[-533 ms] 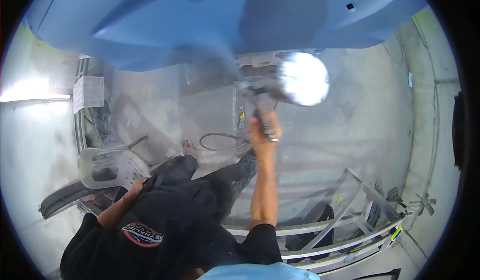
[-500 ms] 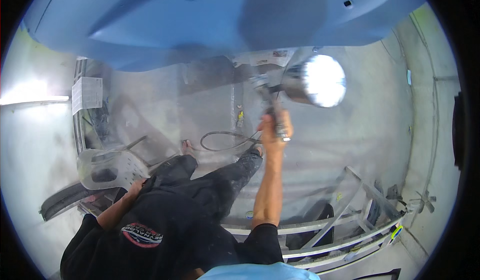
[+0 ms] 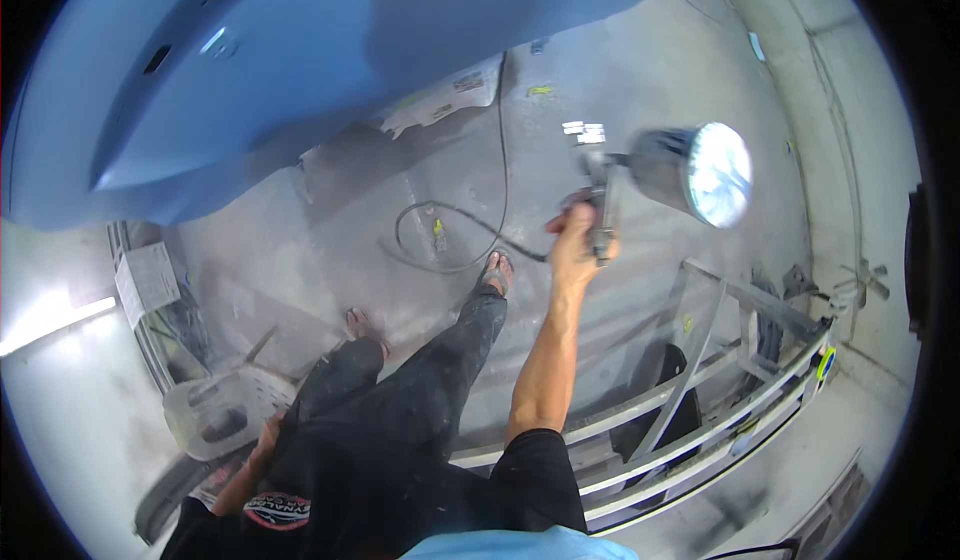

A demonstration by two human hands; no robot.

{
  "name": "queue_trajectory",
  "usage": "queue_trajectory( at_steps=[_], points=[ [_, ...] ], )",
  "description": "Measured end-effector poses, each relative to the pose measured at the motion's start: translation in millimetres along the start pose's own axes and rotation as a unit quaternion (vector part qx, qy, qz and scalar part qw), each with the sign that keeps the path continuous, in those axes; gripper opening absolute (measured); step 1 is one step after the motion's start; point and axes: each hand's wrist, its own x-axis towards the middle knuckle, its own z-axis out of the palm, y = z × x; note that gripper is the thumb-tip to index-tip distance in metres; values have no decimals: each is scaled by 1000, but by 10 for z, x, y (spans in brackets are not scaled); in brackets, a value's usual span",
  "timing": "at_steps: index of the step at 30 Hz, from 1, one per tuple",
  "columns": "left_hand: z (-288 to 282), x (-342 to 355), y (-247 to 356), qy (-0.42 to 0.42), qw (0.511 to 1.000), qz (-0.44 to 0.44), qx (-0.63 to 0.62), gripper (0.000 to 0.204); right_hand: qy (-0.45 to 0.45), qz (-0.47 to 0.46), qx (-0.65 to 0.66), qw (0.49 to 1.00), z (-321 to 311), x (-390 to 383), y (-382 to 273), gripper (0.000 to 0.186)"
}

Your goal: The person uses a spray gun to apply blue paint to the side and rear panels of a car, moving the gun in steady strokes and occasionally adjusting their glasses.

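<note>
My right hand (image 3: 577, 240) is closed round the handle of a spray gun (image 3: 598, 175), held out over the floor. A shiny metal cup (image 3: 675, 168) sticks out from the gun's right side, its bright round end facing right. A dark air hose (image 3: 502, 150) runs near the hand and loops on the floor. Above and to the left, apart from the gun, spreads a large blue bumper-like panel (image 3: 300, 70). My left hand (image 3: 266, 442) hangs low by my thigh, beside a pale plastic chair (image 3: 190, 415); its fingers are mostly hidden.
A white metal frame (image 3: 640, 440) stands at the lower right, with a dark piece behind it. Paper (image 3: 148, 278) hangs on a rail at the left. Sheets of paper (image 3: 450, 100) show below the panel. Pale walls (image 3: 840, 70) close in the sides.
My view has turned and the blue panel sits further left in it. The spray gun has swung rightward, away from the panel, still in my right hand. My left hand stays by the chair.
</note>
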Motion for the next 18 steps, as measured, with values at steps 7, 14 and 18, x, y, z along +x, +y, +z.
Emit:
queue_trajectory(
  at_steps=[7, 14, 18],
  points=[
    [-17, 63, -79, 12, 981, 119, 154, 25, -182, 111, 154, 965, -49, 72, -149, 46],
    [136, 135, 2, 20, 987, 44, 152, 25, -36, 85, 50, 994, -696, 1482, 43, 38],
    [217, 132, 103, 18, 983, 32, 178, 25, 30, 83, 7, 996, -942, 2135, 180, 43]
  ],
)
